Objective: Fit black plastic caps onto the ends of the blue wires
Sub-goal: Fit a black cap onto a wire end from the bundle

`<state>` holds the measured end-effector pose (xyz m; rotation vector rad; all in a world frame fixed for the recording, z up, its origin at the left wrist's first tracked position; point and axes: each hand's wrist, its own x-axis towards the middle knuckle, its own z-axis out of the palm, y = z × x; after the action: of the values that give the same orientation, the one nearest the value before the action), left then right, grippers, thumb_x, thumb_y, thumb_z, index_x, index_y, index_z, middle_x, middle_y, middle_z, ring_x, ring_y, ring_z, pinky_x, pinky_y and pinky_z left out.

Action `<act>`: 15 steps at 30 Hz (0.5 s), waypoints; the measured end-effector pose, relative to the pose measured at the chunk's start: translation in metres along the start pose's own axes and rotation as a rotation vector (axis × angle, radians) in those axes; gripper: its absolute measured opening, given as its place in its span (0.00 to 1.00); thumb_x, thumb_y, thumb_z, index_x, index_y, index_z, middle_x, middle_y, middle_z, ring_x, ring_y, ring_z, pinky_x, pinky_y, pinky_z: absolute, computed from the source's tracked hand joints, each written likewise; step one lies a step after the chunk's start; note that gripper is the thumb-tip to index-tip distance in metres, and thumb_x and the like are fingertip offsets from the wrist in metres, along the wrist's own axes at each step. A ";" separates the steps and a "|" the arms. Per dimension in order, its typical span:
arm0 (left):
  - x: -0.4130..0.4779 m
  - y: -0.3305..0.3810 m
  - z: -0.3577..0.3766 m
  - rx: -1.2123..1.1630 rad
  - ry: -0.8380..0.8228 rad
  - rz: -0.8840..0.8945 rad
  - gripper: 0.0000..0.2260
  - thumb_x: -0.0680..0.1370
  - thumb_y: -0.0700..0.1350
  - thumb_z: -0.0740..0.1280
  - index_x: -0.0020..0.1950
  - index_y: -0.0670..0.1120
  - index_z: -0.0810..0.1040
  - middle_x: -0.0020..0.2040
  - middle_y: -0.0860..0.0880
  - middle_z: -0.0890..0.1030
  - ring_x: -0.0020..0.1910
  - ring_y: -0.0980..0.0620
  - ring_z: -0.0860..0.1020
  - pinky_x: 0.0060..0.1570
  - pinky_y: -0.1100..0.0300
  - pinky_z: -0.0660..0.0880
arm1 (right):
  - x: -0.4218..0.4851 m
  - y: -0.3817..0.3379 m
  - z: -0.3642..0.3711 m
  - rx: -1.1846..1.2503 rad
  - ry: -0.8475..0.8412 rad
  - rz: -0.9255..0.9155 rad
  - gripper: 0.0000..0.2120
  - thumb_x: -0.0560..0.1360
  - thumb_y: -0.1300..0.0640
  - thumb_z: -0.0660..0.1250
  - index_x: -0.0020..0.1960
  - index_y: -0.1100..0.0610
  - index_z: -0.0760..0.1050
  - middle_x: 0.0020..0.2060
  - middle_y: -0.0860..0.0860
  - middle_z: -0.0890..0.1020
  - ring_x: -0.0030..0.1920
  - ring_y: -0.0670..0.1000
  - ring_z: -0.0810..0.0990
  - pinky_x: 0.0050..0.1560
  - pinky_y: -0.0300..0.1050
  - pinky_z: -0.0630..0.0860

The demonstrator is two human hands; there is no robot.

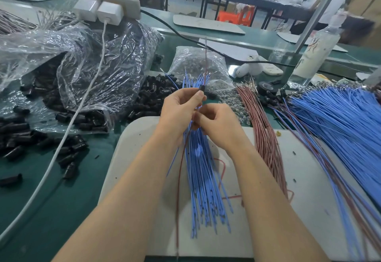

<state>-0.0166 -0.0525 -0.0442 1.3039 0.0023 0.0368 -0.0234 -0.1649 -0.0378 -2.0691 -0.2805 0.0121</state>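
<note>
I judged the step in hand to be the fitting itself; the left grip [181, 105] had thumb and forefinger pinched tight on a small black plastic cap [201, 88], held above the white plastic board [299, 179]; a thin red wire [206, 60] rose straight out of the cap's top, and whether a blue wire sat inside it as well I could not tell. The right grip [218, 128] was curled round the upper part of a loose bundle of blue wires [203, 175], just below the left; the bundle's lower ends fanned out over the board. The next move, as I read it, called for one blue end to be singled out of the bundle, lined up with the cap's narrow bore and pushed home; the ends stood crowded together, so picking only one looked the fiddly part.

As for containers, a large crumpled clear plastic bag [92, 66] lay on the green surface [51, 210] to the left and held black caps of the same kind; many more lay spilled in a loose heap of black caps [152, 97] beside it; a smaller clear plastic bag [195, 62] beyond the grips held small clear pieces I could not identify; a wide sheaf of blue wires [340, 121] lay to the right, well apart.
</note>
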 end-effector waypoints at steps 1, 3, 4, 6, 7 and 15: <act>0.002 -0.001 -0.001 0.005 0.025 -0.006 0.10 0.80 0.40 0.61 0.39 0.48 0.75 0.27 0.59 0.78 0.28 0.66 0.75 0.34 0.72 0.69 | -0.001 -0.001 0.000 -0.054 -0.062 0.016 0.10 0.75 0.56 0.68 0.36 0.56 0.79 0.27 0.48 0.81 0.28 0.43 0.75 0.38 0.43 0.73; 0.005 -0.001 -0.005 -0.022 0.073 -0.013 0.06 0.80 0.42 0.62 0.45 0.45 0.76 0.35 0.57 0.78 0.32 0.64 0.76 0.38 0.70 0.70 | -0.005 -0.004 -0.001 -0.107 -0.282 0.051 0.11 0.74 0.55 0.69 0.34 0.55 0.79 0.26 0.47 0.80 0.29 0.45 0.73 0.35 0.41 0.71; 0.007 -0.002 -0.007 -0.033 0.092 -0.014 0.04 0.80 0.42 0.63 0.48 0.44 0.76 0.39 0.54 0.78 0.35 0.63 0.76 0.40 0.70 0.70 | -0.007 -0.006 -0.002 -0.110 -0.397 0.062 0.11 0.74 0.55 0.69 0.34 0.55 0.79 0.25 0.47 0.80 0.28 0.45 0.72 0.32 0.38 0.70; 0.010 -0.003 -0.009 -0.053 0.112 -0.023 0.07 0.80 0.43 0.63 0.54 0.42 0.76 0.43 0.52 0.78 0.38 0.61 0.76 0.42 0.69 0.70 | -0.011 -0.010 -0.005 -0.099 -0.529 0.076 0.10 0.75 0.54 0.69 0.35 0.54 0.79 0.25 0.47 0.79 0.25 0.43 0.69 0.26 0.33 0.66; 0.011 -0.003 -0.010 -0.051 0.120 -0.025 0.08 0.80 0.43 0.63 0.56 0.41 0.75 0.43 0.52 0.78 0.38 0.61 0.76 0.42 0.69 0.71 | -0.011 -0.011 -0.005 -0.096 -0.547 0.082 0.10 0.75 0.53 0.69 0.35 0.53 0.80 0.25 0.47 0.79 0.24 0.42 0.68 0.25 0.32 0.65; 0.005 0.000 -0.002 0.010 0.082 0.008 0.03 0.80 0.41 0.62 0.48 0.44 0.75 0.38 0.55 0.77 0.31 0.65 0.76 0.36 0.73 0.70 | 0.001 0.000 -0.001 0.026 0.055 0.031 0.10 0.76 0.52 0.68 0.40 0.57 0.81 0.30 0.50 0.83 0.27 0.41 0.73 0.36 0.39 0.70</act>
<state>-0.0120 -0.0503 -0.0449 1.3121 0.0674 0.0977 -0.0227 -0.1658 -0.0371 -2.0440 -0.2138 -0.0223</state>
